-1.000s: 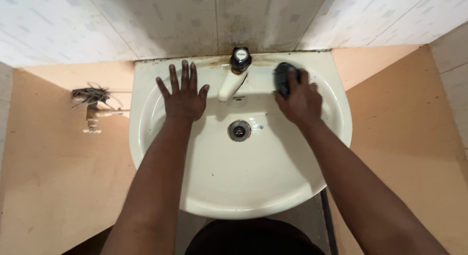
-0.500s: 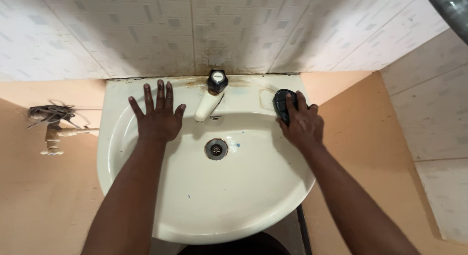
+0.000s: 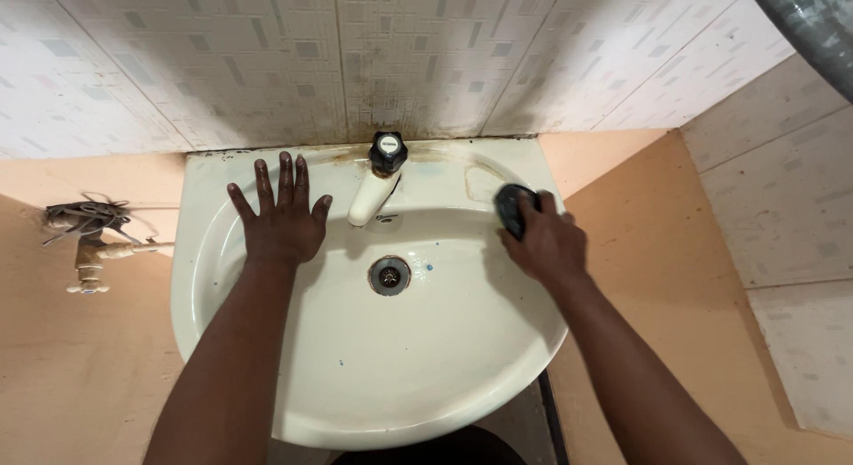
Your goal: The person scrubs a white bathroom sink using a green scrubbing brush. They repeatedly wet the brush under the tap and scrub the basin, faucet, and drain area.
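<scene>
Scrubber, small dark pad at sink 2 o'clock, looks light, likely slick: right hand clamps it from above, left hand splayed flat, empty, at 10 o'clock.

White wall tiles with small grey rectangular marks cover the upper wall, and dark grime gathers along their lowest edge. Below them the wall is painted a dull peach, scuffed and stained in places. On the left a small brass wall tap sticks out of the painted surface, with a tangle of dark wire bunched just above it. On the right stand larger plain pale tiles. A curved grey metal object cuts across the top right corner. The light is soft and even.
</scene>
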